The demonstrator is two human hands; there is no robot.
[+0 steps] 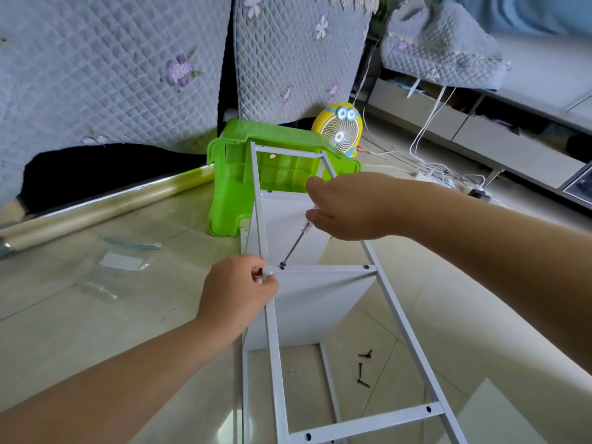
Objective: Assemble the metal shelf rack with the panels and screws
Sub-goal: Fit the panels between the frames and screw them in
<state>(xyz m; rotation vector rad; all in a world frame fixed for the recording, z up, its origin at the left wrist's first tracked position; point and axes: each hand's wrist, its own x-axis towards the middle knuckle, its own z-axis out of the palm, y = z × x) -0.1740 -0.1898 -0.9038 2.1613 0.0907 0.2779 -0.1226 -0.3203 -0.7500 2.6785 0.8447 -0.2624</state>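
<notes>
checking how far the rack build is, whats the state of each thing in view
rack, part built, lying tilted
left hand, gripping a rack rail at the crossbar
right hand, holding the screwdriver
screwdriver, tilted, tip on a screw in the crossbar
loose screws, lying on the floor
stool, tipped on its side
fan, upright; running or not, cannot tell

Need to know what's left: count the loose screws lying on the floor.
3, together on the tile between the rack rails: top screw, middle screw, bottom screw. More may hide under the panel.
</notes>
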